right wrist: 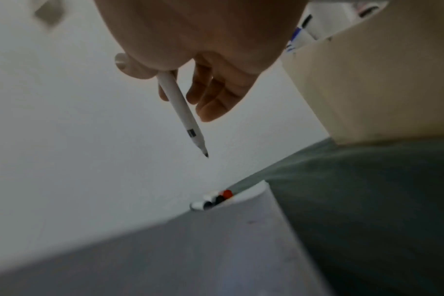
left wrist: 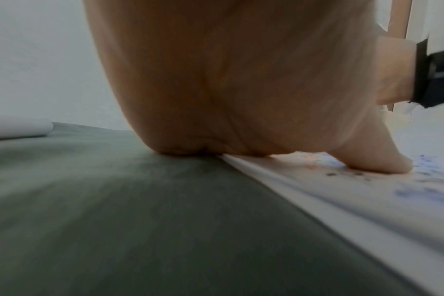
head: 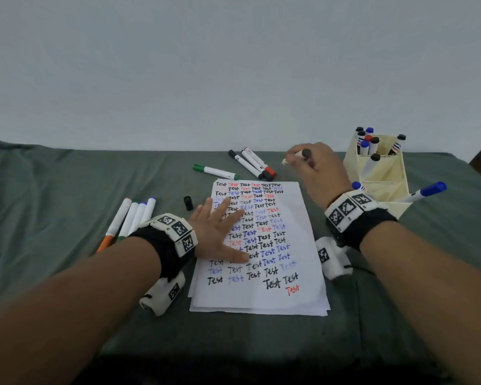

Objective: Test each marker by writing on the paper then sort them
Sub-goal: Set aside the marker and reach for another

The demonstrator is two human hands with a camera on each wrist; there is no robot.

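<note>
A stack of white paper (head: 275, 273) covered with "Test" in black, blue and red lies on the green cloth. My left hand (head: 220, 232) lies flat on its left half with fingers spread; in the left wrist view the palm (left wrist: 228, 80) and thumb rest on the paper's edge (left wrist: 342, 196). My right hand (head: 303, 162) hovers past the paper's top right corner and pinches an uncapped white marker (head: 299, 154) with a black rear end. In the right wrist view this marker (right wrist: 180, 108) points its dark tip down, clear of the cloth. A loose black cap (head: 188, 203) stands left of the paper.
A cream cardboard organiser (head: 381, 176) with several capped markers stands at the right, a blue marker (head: 425, 191) leaning from its front. A green marker (head: 214, 171) and black and red ones (head: 254, 163) lie beyond the paper. Several markers (head: 134, 215) lie at the left.
</note>
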